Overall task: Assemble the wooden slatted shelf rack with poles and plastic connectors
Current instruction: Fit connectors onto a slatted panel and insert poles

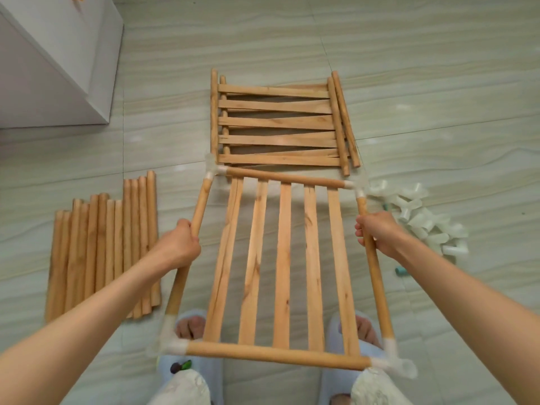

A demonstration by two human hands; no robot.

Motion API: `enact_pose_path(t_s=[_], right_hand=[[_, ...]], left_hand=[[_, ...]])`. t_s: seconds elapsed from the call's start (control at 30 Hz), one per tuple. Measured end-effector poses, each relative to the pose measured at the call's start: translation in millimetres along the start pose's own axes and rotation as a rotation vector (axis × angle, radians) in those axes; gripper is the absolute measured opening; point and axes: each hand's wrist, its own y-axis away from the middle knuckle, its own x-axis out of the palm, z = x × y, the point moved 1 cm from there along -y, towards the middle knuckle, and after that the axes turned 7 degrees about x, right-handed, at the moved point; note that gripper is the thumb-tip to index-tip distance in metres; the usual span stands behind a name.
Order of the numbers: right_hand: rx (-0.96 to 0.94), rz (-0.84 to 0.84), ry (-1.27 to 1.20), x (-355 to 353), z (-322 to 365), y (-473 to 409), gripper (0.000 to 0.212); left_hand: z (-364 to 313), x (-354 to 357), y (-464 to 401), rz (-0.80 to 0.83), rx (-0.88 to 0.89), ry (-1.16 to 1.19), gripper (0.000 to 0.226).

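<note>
I hold an assembled shelf frame (283,267) of wooden slats above the floor, with four poles joined at the corners by clear plastic connectors. My left hand (181,247) grips its left side pole (201,200). My right hand (380,232) grips its right side pole (375,276). A connector (172,344) caps the near left corner and another connector (400,365) the near right one. Beyond the frame, a stack of slatted panels (277,124) lies flat on the floor.
A row of loose wooden poles (102,252) lies on the floor to the left. A heap of clear plastic connectors (423,217) sits to the right. A white cabinet (58,62) stands at the far left. My slippered feet (190,325) are under the frame.
</note>
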Motion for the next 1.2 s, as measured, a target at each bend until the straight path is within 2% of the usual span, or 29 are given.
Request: enact_pose_path(t_s=[0.13,0.3,0.5,0.63,0.73,0.83,0.9,1.0,1.1,1.2], right_hand=[[-0.008,-0.052,0.197,-2,-8,-11,0.03],[-0.073,-0.112,0.316,7,-3,-32,0.039],[-0.155,-0.199,0.436,17,12,-46,0.037],[-0.181,-0.223,0.386,17,27,-56,0.038],[-0.168,-0.141,0.284,20,35,-65,0.041],[-0.15,-0.069,0.251,27,37,-70,0.034],[-0.181,-0.083,0.289,32,34,-70,0.035],[-0.267,-0.109,0.356,33,29,-65,0.049],[-0.322,-0.165,0.436,31,21,-56,0.042],[-0.277,-0.276,0.579,33,2,-47,0.033]], left_hand=[[8,25,7,0.044,-0.012,0.006,0.01],[18,33,-7,0.026,-0.057,0.074,0.008],[10,30,-29,-0.024,-0.036,0.121,0.009],[1,27,-51,-0.12,-0.004,0.125,0.022],[-6,24,-66,-0.175,-0.014,0.112,0.027],[-8,27,-74,-0.227,-0.041,0.073,0.024],[-9,31,-77,-0.24,-0.055,0.073,0.026],[-6,33,-79,-0.225,-0.037,0.097,0.032],[-1,36,-74,-0.24,-0.007,0.177,0.034],[1,42,-62,-0.228,0.058,0.168,0.027]])
